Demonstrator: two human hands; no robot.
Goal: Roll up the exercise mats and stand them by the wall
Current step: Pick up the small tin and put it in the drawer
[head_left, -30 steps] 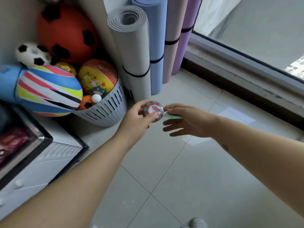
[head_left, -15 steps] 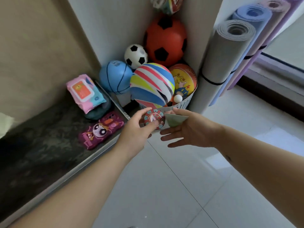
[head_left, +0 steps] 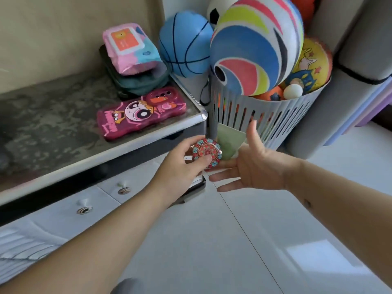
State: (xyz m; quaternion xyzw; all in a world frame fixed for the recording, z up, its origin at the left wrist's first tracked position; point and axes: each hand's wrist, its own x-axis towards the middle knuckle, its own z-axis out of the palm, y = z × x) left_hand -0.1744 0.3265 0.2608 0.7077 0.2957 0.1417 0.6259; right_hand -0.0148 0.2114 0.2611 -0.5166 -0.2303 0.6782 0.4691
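Both bare forearms reach in from the bottom edge and meet near the middle of the view. The left hand [head_left: 180, 166] comes up from seven o'clock, its fingers [head_left: 203, 160] curled round a small patterned disc [head_left: 206, 152], thumb on the near rim, pinching it just off the desk's corner. The right hand [head_left: 257, 168] enters from four o'clock and is slack: fingers straight and spread, pointing toward nine o'clock, thumb raised toward twelve. A pale green card [head_left: 230, 140] lies beyond it, between thumb and forefinger. It appears to rest against the forefinger, with the thumb clear of it. The two hands are just beside each other, and the disc touches or nearly touches the right fingertips.

The rolled exercise mats stand upright at two to three o'clock from the hands. The grey mat [head_left: 322, 115] is the nearest, bound by a black band [head_left: 360, 78], with blue and purple rolls [head_left: 367, 113] showing behind its right edge.

Between hands and mats, at one o'clock, stands a slatted white basket [head_left: 265, 122] full of balls: a large striped ball [head_left: 254, 43], a yellow cartoon ball [head_left: 311, 66] and a small white ball [head_left: 292, 92]. A blue ball [head_left: 184, 45] sits at twelve o'clock behind the desk [head_left: 127, 145]. On its dark marbled top, at ten to eleven o'clock, lie a magenta cartoon phone case [head_left: 140, 115], a pink wipes pack [head_left: 129, 47] and a dark green pouch [head_left: 137, 81] beneath that pack. White drawers with metal knobs [head_left: 84, 210] run below the desk's edge, and pale floor tiles [head_left: 233, 240] fill the foreground.
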